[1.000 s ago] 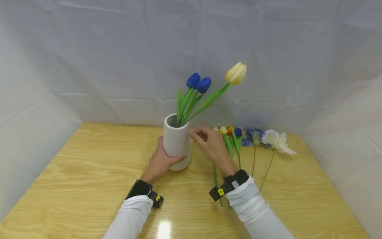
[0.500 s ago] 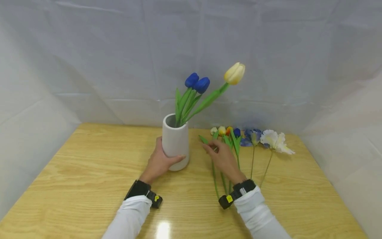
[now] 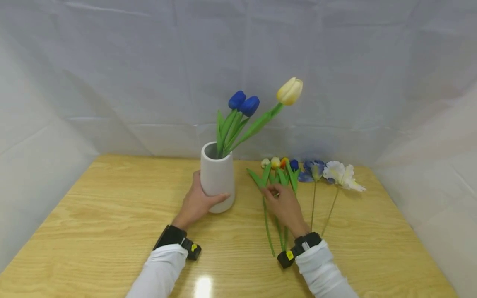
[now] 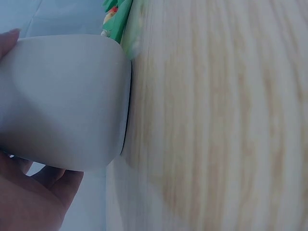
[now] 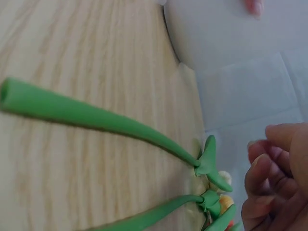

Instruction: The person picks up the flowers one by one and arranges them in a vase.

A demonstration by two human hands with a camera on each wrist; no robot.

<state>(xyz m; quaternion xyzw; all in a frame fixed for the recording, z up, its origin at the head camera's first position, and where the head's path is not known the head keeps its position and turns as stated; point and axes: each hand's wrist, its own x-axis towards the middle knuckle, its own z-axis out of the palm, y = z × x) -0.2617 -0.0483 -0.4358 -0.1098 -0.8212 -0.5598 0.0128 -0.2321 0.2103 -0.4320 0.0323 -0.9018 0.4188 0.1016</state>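
Observation:
A white vase point(image 3: 217, 178) stands upright on the table, gripped low on its body by my left hand point(image 3: 199, 203), thumb across the front. Two blue tulips point(image 3: 242, 103) and one cream-yellow tulip point(image 3: 290, 91) lean rightward out of its mouth. Above several tulips lying to the vase's right hovers my right hand point(image 3: 287, 205); in the right wrist view its fingers point(image 5: 260, 175) are loosely bent and hold nothing. The nearest lying tulip has a white bloom point(image 3: 265, 163) and a green stem point(image 5: 96, 115). In the left wrist view the vase point(image 4: 62, 101) fills the hand.
Beside the white tulip lie tulips with yellow point(image 3: 275, 162), orange point(image 3: 284, 162) and blue point(image 3: 294, 164) blooms. Farther right are a blue-violet flower point(image 3: 314, 170) and a white ruffled flower point(image 3: 342, 174) on thin stems. A pale sheet point(image 3: 149, 82) hangs behind the wooden table point(image 3: 123, 215).
My right hand has moved away from the vase, rightward and toward me, to over the lying tulips. The left hand keeps its grip on the vase; the view has shifted slightly.

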